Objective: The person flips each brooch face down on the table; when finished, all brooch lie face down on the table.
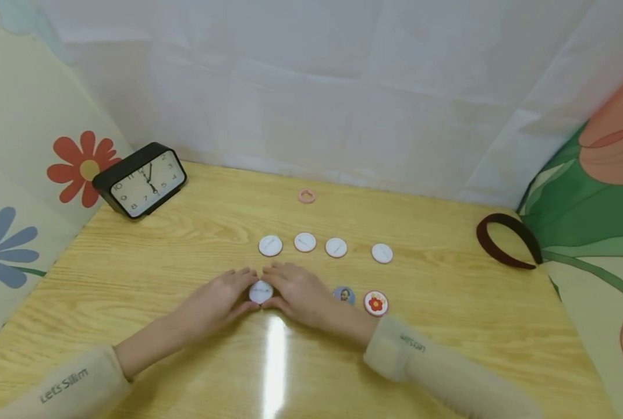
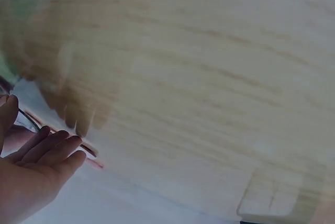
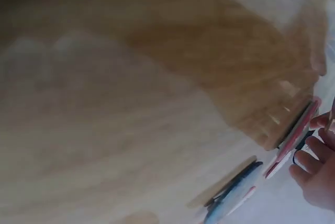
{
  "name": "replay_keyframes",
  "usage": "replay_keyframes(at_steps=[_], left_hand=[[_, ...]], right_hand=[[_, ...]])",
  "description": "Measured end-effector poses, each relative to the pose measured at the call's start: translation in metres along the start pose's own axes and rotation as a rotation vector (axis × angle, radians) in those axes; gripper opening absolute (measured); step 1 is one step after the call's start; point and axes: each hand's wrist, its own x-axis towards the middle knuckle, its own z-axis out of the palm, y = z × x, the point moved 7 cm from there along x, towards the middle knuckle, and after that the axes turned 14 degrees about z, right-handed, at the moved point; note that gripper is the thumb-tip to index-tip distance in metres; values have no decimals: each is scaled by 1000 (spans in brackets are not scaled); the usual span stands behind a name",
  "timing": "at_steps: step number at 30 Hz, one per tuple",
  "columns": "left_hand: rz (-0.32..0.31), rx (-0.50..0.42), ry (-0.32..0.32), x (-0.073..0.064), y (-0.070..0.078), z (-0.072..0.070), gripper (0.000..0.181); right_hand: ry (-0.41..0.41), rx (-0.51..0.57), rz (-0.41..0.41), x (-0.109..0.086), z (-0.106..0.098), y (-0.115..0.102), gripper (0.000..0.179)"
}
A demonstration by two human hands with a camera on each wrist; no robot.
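A round button badge (image 1: 261,292) lies back side up, its pin showing on the white back. My left hand (image 1: 219,299) holds its left edge between fingers and thumb, and my right hand (image 1: 301,294) holds its right edge the same way. Just right of the right hand are a blue badge (image 1: 344,295) with a portrait, partly covered by that wrist, and a white badge (image 1: 377,303) with a red flower, both face up. In the left wrist view the left hand (image 2: 36,177) hides the held badge. The right hand (image 3: 319,171) appears at the right wrist view's edge.
Behind the hands several badges (image 1: 305,242) lie in a row, pin backs up. Farther back is a small pink ring (image 1: 307,196). A black clock (image 1: 146,180) stands at the back left of the wooden table (image 1: 212,203); a dark red headband (image 1: 508,240) lies at the right.
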Motion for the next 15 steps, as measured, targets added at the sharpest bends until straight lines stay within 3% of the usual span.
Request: replay_keyframes(at_steps=[7,15], left_hand=[[22,0,23,-3,2,5,48],[24,-23,51,-3,5,11,47]], right_hand=[[-96,-81,42,0,10,-2,50],[-90,-56,51,-3,10,0,50]])
